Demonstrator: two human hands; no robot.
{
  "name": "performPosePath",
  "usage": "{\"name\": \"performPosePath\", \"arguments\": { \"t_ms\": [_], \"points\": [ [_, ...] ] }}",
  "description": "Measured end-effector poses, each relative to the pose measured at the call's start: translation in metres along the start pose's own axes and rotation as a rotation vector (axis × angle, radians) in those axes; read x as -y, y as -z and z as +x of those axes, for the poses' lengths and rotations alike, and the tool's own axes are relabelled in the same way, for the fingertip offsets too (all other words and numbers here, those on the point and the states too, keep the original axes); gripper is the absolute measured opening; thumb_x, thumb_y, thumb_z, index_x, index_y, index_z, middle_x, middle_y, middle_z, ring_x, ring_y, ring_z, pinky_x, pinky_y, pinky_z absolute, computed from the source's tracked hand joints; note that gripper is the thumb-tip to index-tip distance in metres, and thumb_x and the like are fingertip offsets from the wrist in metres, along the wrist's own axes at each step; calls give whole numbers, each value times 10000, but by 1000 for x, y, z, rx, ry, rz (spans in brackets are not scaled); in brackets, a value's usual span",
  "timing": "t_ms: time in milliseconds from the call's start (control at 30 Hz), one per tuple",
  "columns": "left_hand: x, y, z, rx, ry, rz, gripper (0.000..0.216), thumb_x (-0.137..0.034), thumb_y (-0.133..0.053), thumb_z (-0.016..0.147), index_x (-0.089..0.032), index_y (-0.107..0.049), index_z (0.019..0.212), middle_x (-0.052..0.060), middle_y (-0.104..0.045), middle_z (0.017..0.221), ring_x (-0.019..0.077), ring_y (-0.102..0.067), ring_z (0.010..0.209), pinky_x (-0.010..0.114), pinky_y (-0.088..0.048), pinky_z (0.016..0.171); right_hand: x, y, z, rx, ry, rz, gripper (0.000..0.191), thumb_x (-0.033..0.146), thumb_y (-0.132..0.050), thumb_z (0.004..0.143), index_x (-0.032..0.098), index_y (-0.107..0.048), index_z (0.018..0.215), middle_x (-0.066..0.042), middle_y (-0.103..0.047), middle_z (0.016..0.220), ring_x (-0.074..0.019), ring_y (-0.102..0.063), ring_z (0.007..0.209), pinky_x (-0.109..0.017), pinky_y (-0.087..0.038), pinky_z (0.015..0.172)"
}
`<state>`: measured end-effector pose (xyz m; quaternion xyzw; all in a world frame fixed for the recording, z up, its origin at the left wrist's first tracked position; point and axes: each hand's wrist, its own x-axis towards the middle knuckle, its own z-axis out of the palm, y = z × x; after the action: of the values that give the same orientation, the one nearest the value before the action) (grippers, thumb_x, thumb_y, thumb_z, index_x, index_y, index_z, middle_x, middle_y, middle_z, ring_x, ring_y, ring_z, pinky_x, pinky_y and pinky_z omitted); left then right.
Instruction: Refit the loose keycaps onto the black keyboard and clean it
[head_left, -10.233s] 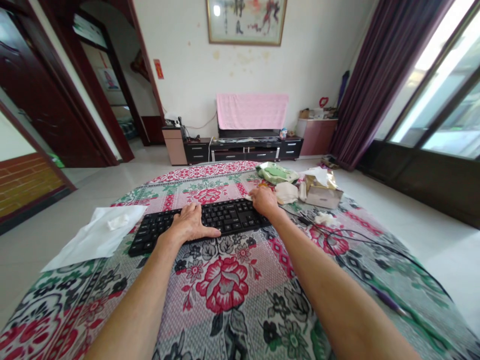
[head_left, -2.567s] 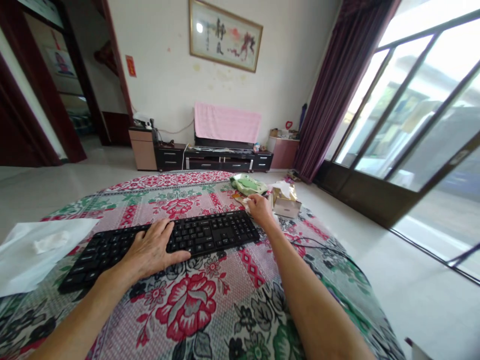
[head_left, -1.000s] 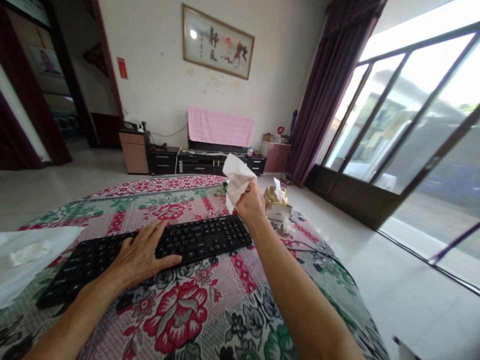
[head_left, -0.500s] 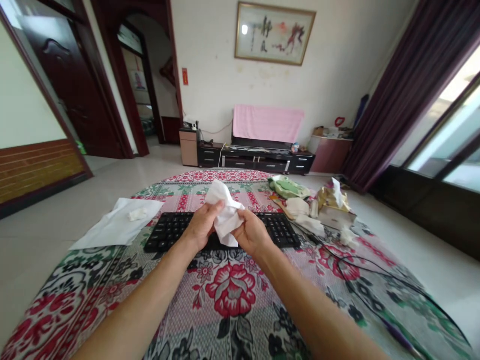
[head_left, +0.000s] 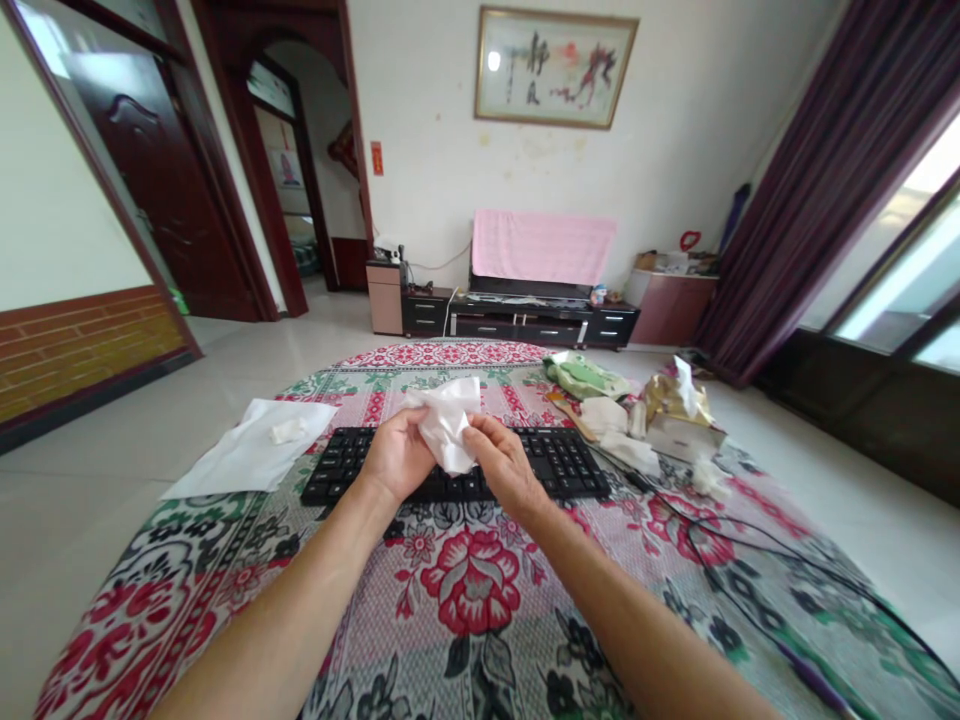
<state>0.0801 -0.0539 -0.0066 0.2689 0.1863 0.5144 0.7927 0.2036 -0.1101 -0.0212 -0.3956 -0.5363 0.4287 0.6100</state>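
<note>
A crumpled white tissue (head_left: 451,425) is held between both hands above a black keyboard (head_left: 566,465). My left hand (head_left: 399,452) grips its left side, thumb on top. On the other side, the fingers and thumb of my right hand (head_left: 504,458) pinch the tissue's lower right part. The keyboard lies across the flowered tablecloth (head_left: 472,585), its middle partly hidden by my hands and the tissue.
A white sheet (head_left: 232,460) with a crumpled tissue (head_left: 289,430) on it lies at left. At right are a tissue box (head_left: 684,437), a green cloth (head_left: 586,378), used tissues (head_left: 630,452), a wooden-handled brush (head_left: 571,412) and a black cable (head_left: 780,545).
The tissue has been turned and folded into a different shape between my hands, its top corner now leaning right. The whole view has shifted slightly.
</note>
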Motion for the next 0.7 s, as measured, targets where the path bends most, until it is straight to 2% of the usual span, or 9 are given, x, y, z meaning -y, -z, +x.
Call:
{"name": "performPosePath", "arguments": {
  "t_ms": [67, 133, 200, 267, 367, 433, 533, 600, 700],
  "points": [
    [0, -1, -1, 4, -21, -45, 338, -97, -485, 637, -91, -639, 938, 61, -682, 758, 190, -636, 740, 339, -500, 784, -2, -1, 1, -87, -32, -11, 237, 350, -562, 774, 194, -637, 936, 12, -600, 733, -83, -489, 578, -186, -386, 507],
    [2, -3, -2, -4, -64, -49, 387, -67, -485, 601, -98, -642, 954, 53, -683, 763, 185, -634, 748, 326, -497, 786, -3, -4, 2, -113, -83, 1, 301, 349, -591, 746, 208, -599, 1011, -3, -615, 845, -84, -509, 595, -180, -399, 485],
    [5, -3, -3, -22, -121, -1, 393, -52, -513, 582, -109, -651, 946, 50, -687, 769, 184, -634, 758, 308, -494, 775, -3, -8, 1, -64, -142, 25, 398, 347, -621, 716, 238, -553, 1093, -11, -615, 942, -86, -526, 602, -184, -423, 470],
    [8, -2, -4, -30, -179, 104, 365, -65, -570, 575, -123, -664, 922, 47, -691, 763, 192, -634, 763, 298, -494, 750, -2, -12, -1, 2, -188, 67, 426, 358, -625, 711, 258, -537, 1116, -5, -624, 920, -90, -535, 602, -197, -454, 479],
    [12, 3, -5, 34, -246, 350, 327, -128, -643, 579, -146, -680, 903, 45, -698, 794, 214, -629, 805, 293, -487, 716, 1, -15, -2, 31, -227, 139, 368, 389, -610, 725, 258, -573, 1066, 11, -633, 786, -96, -547, 609, -222, -488, 528],
    [14, 7, -5, 64, -294, 547, 297, -154, -653, 596, -158, -690, 891, 35, -699, 810, 211, -621, 817, 274, -475, 703, 2, -16, -1, -12, -236, 182, 310, 382, -606, 726, 252, -598, 1008, 19, -629, 741, -97, -551, 607, -226, -489, 541],
    [16, 12, -5, 28, -376, 776, 233, -152, -662, 597, -174, -705, 825, 8, -699, 798, 198, -607, 832, 251, -457, 727, 4, -15, 1, -91, -205, 262, 240, 344, -621, 709, 240, -605, 924, 26, -627, 754, -94, -552, 617, -217, -479, 552],
    [16, 13, -6, 4, -388, 821, 205, -156, -673, 583, -180, -706, 783, -3, -696, 780, 200, -598, 842, 253, -452, 748, 5, -15, 2, -104, -191, 292, 229, 357, -628, 699, 225, -609, 884, 21, -625, 763, -93, -546, 620, -214, -474, 558],
    [13, 12, -8, 51, -302, 749, 230, -191, -679, 586, -158, -704, 813, 15, -693, 790, 207, -598, 836, 264, -452, 756, 7, -13, 3, -79, -209, 280, 281, 445, -571, 736, 196, -624, 856, -2, -620, 752, -110, -537, 628, -222, -460, 547]
  ]
}}
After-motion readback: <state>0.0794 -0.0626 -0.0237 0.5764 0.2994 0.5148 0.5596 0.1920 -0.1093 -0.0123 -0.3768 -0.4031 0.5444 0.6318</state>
